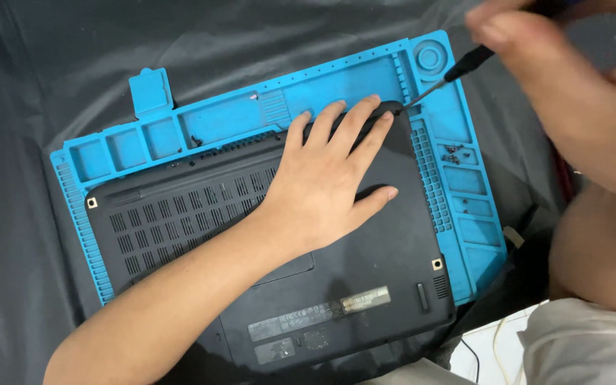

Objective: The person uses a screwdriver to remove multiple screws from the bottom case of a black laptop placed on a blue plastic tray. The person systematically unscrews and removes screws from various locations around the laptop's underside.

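Observation:
A black laptop (365, 264) lies bottom side up on a blue repair mat (465, 214). My left hand (329, 178) rests flat on the laptop's base near its far right corner, fingers spread. My right hand (550, 78) is close to the camera at the upper right, closed around a black screwdriver (458, 71). The screwdriver's thin tip touches the laptop's far right corner, just past my left fingertips.
Several small black screws (454, 151) lie in a tray slot on the mat's right side. Dark cloth (51, 85) covers the surface around the mat. A knee (600, 242) and light shorts (593, 342) sit at the right edge, with white cables (497, 349) below.

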